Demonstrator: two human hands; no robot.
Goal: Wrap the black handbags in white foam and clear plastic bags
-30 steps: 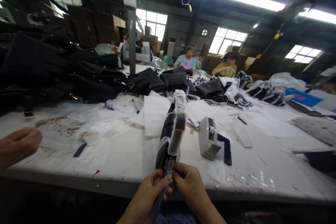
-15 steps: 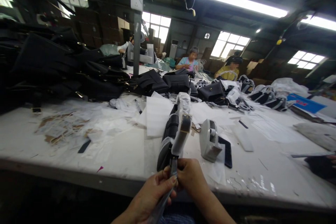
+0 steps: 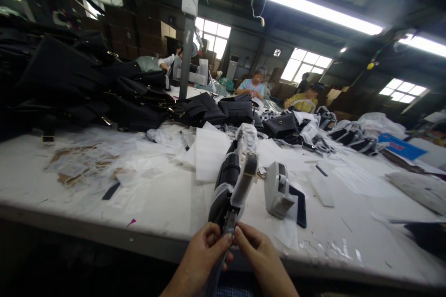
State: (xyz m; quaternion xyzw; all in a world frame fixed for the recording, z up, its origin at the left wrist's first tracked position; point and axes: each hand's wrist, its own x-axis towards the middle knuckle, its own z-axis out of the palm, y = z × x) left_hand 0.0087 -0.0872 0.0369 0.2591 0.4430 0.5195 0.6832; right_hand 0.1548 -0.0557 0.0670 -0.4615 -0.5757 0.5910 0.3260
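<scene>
At the table's front edge, my left hand (image 3: 205, 253) is closed round a dark strap (image 3: 229, 225) with clear wrapping on it. The thumb and fingers of my right hand (image 3: 256, 248) pinch the same strap from the right. The strap runs up to a black bag (image 3: 223, 185) standing on the white table (image 3: 167, 204), its handle side (image 3: 244, 176) covered in white wrap. To the bag's right is a grey tape dispenser (image 3: 278, 190), with a dark phone (image 3: 298, 206) beside it.
Black bags (image 3: 69, 79) are heaped at the left and across the back. Paper tags (image 3: 75, 164) and clear film lie at the left. A metal post (image 3: 186, 55) rises behind the bags. People work beyond, one in yellow (image 3: 303, 100). A blue box (image 3: 402, 146) lies at the right.
My right hand has turned on the strap, so its thumb now shows along it. My left hand keeps its grip. The view has shifted slightly.
</scene>
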